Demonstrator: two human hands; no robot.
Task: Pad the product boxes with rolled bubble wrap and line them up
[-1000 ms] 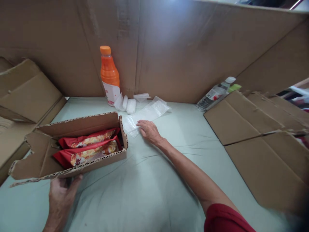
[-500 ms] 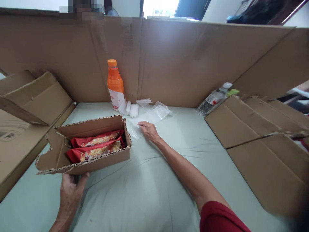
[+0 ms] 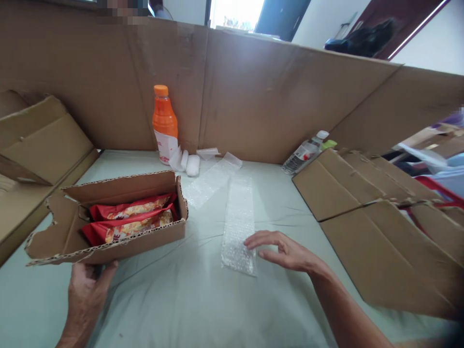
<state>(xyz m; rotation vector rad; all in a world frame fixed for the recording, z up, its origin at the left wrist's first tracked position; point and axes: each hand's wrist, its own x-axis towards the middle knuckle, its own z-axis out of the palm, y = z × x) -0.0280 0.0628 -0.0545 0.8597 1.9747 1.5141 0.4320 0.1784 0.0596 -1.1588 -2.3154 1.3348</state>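
Left hand (image 3: 87,282) under near side of open cardboard box (image 3: 155,240); fingers partly hidden, grip can't be told. Right hand (image 3: 279,249) loose, grasping nothing, fingertips at flat bubble-wrap strip (image 3: 239,227), wrapped round nothing. Two red snack packets (image 3: 137,227) in box. Second strip (image 3: 210,186) beyond, also flat.

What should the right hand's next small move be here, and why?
Probably to close gently on the near part of the bubble-wrap strip. The right hand is open, its fingertips at the strip's right edge, though contact is hard to tell. The left hand is at the near side of the cardboard box, so the right seems freer.
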